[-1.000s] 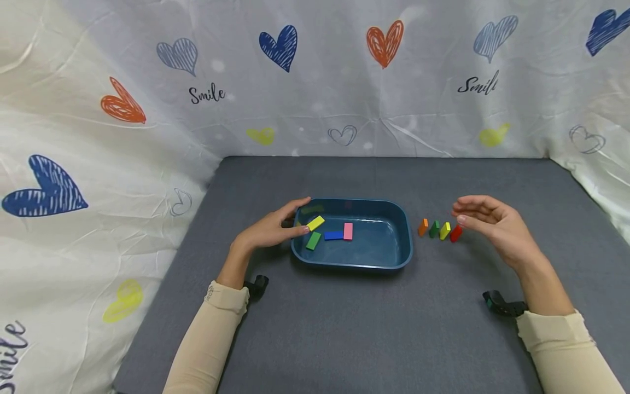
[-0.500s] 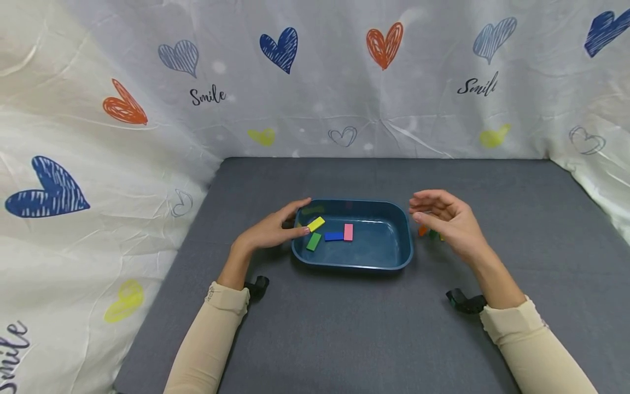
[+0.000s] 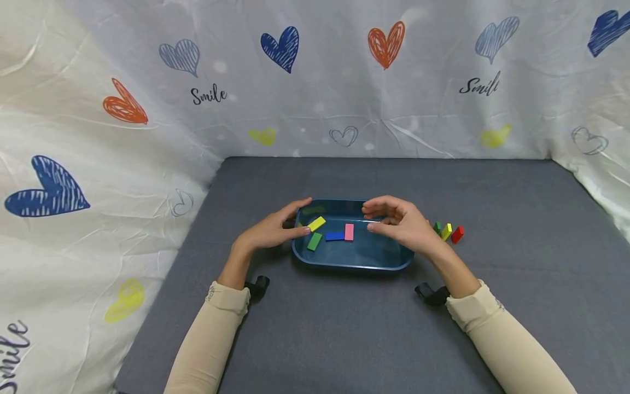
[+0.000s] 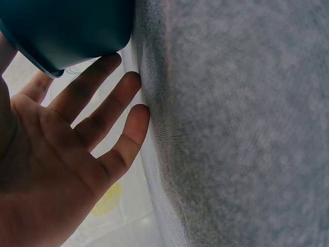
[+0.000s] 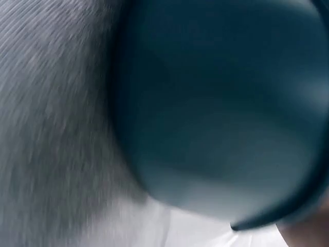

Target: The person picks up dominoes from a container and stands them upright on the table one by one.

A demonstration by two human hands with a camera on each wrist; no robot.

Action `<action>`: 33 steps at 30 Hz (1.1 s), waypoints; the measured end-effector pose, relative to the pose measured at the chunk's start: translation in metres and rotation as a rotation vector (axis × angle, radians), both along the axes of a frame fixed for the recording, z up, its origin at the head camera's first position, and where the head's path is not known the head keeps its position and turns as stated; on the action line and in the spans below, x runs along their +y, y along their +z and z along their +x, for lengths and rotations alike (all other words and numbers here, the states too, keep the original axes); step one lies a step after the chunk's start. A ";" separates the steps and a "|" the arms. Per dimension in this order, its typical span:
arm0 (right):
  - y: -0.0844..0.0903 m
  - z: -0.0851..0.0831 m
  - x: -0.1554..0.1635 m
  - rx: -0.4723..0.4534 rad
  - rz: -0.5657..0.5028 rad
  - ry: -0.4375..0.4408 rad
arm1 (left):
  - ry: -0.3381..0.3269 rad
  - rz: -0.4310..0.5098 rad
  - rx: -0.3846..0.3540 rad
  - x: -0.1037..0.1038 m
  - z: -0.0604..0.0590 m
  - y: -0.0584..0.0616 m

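Observation:
A dark blue tray [image 3: 351, 267] sits mid-table and holds flat yellow [image 3: 316, 223], green [image 3: 313, 241], blue [image 3: 334, 236] and pink [image 3: 349, 232] blocks. My left hand [image 3: 290, 221] rests against the tray's left rim with straight fingers; the left wrist view shows its open palm [image 4: 77, 154] beside the tray corner [image 4: 61, 31]. Over the tray's right half hovers my right hand [image 3: 372, 218], fingers loosely curved and empty. The right wrist view shows only the blurred tray [image 5: 216, 103].
Right of the tray, small green [image 3: 437, 227], yellow [image 3: 446, 231] and red [image 3: 457, 234] blocks stand in a row on the grey table [image 3: 344, 339]; my right hand hides whatever lies left of them. A heart-print cloth [image 3: 147, 137] walls the back and sides.
My right hand has moved left, from beside the row of standing blocks to above the tray. The left hand and the blocks in the tray have stayed put.

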State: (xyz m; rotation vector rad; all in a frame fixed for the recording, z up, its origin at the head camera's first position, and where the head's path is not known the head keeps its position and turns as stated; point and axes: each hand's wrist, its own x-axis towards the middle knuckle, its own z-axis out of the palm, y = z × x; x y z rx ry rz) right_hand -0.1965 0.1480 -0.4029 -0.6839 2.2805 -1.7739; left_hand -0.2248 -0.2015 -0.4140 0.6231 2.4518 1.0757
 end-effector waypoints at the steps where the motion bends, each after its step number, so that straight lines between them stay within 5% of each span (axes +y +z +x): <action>1: -0.001 -0.002 -0.004 0.005 0.020 0.019 | 0.000 -0.001 0.000 0.000 0.000 0.000; 10: -0.013 -0.016 -0.028 0.088 0.202 0.128 | 0.006 -0.007 0.005 -0.001 -0.001 0.000; 19: -0.016 -0.022 -0.035 0.093 0.360 0.141 | 0.008 -0.008 -0.004 -0.001 -0.001 0.000; 33: -0.012 -0.020 -0.035 0.102 0.434 0.177 | 0.004 -0.003 -0.004 0.000 -0.001 0.000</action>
